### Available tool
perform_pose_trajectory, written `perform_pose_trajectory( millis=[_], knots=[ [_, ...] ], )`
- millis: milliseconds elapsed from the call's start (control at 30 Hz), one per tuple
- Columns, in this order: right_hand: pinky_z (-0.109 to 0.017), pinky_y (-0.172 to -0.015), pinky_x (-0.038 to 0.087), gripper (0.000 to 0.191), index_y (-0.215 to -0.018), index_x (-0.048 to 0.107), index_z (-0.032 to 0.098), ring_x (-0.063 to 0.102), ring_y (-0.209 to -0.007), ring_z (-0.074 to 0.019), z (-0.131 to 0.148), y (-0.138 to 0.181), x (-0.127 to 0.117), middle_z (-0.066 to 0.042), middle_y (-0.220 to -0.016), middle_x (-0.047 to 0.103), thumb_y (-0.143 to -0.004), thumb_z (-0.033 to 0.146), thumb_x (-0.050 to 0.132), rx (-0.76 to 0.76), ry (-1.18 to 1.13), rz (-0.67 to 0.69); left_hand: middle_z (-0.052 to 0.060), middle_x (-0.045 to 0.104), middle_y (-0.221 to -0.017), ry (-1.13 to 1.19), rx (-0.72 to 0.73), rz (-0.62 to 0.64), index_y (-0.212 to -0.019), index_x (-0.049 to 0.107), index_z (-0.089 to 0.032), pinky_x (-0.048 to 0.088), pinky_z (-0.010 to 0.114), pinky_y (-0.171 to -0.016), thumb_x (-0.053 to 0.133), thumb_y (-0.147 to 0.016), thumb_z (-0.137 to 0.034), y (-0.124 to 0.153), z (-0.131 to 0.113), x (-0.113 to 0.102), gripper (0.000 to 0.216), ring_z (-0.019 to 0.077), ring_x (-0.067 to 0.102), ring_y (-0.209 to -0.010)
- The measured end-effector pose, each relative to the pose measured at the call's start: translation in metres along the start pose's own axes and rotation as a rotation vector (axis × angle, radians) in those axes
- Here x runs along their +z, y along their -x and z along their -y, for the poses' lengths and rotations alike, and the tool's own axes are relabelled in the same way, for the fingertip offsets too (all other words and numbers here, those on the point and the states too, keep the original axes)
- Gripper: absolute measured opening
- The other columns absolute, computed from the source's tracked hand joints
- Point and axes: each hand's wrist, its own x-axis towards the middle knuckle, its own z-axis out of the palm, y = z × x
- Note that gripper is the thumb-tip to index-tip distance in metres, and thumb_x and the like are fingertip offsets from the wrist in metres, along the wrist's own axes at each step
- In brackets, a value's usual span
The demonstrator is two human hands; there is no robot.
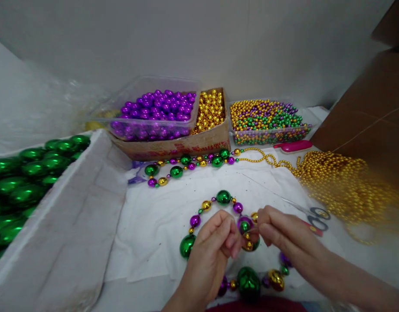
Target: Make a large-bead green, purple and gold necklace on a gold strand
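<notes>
A bead strand [223,197] of green, purple and gold balls loops on the white cloth [160,225] in front of me. My left hand [212,247] is closed in a pinch on the strand near a large purple bead [245,223]. My right hand [280,236] pinches the same strand from the other side, fingertips almost touching the left hand's. More of the strand, with a big green bead [248,281] and a gold one [276,279], hangs below my hands.
A finished strand [186,164] lies further back. Behind it stand a tub of purple balls [154,108], a carton of gold balls [210,110] and a tub of mixed small beads [264,119]. Green balls [20,173] fill a box at left. Gold bead strings [342,177], scissors [316,216] and a pink tool [293,146] lie right.
</notes>
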Motion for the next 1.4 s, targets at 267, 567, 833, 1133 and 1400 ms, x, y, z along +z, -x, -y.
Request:
perform_pose_trajectory(
  millis=[267, 567, 833, 1133, 1400],
  knots=[
    [-0.028, -0.062, 0.038, 0.027, -0.068, 0.045, 0.020, 0.035, -0.057, -0.0119, 0.005, -0.053, 0.000, 0.003, -0.062, 0.038, -0.091, 0.033, 0.048, -0.236, -0.675, -0.174, -0.004, 0.034, -0.060, 0.034, 0.277, -0.025, -0.071, 0.044, -0.017, 0.030, 0.022, -0.056, 0.040, -0.093, -0.025, 0.005, -0.015, 0.012, 0.024, 0.0085, 0.038, -0.055],
    [-0.023, -0.053, 0.028, 0.030, -0.066, 0.041, 0.018, 0.025, -0.051, -0.0085, -0.036, -0.060, 0.023, 0.007, -0.057, 0.027, -0.086, 0.035, 0.056, 0.034, -0.976, -0.101, -0.003, 0.048, -0.063, -1.093, 0.453, 0.179, -0.071, 0.046, -0.020, 0.020, 0.042, -0.105, 0.034, -0.089, -0.013, 0.011, -0.008, -0.014, 0.023, 0.0127, 0.049, -0.063],
    [-0.022, -0.048, 0.021, 0.030, -0.067, 0.041, 0.017, 0.024, -0.050, -0.0074, -0.035, -0.062, 0.021, 0.007, -0.057, 0.028, -0.086, 0.035, 0.055, 0.099, -0.909, 0.057, 0.003, 0.056, -0.079, -1.663, 0.390, 0.689, -0.080, 0.047, -0.021, 0.040, 0.038, -0.087, 0.041, -0.077, -0.006, 0.006, -0.048, -0.004, 0.016, 0.0192, 0.048, -0.076],
    [-0.022, -0.052, 0.032, 0.030, -0.075, 0.044, 0.019, 0.040, -0.059, -0.0106, -0.034, -0.042, 0.015, 0.003, -0.067, 0.043, -0.094, 0.041, 0.039, 0.077, -0.191, 0.108, -0.004, 0.041, -0.058, -0.771, -0.045, 0.158, -0.067, 0.041, -0.018, 0.035, 0.023, -0.052, 0.038, -0.090, -0.039, -0.024, -0.015, -0.020, 0.031, 0.0102, 0.041, -0.052],
    [-0.027, -0.066, 0.037, 0.026, -0.079, 0.049, 0.020, 0.046, -0.072, -0.0134, -0.002, -0.023, -0.003, 0.000, -0.076, 0.050, -0.096, 0.035, 0.036, 0.014, 0.045, 0.151, -0.002, 0.048, -0.062, -0.849, 0.049, 0.163, -0.066, 0.046, -0.018, 0.034, 0.024, -0.060, 0.039, -0.092, -0.035, -0.004, -0.026, -0.001, 0.032, 0.0111, 0.045, -0.061]
  ],
)
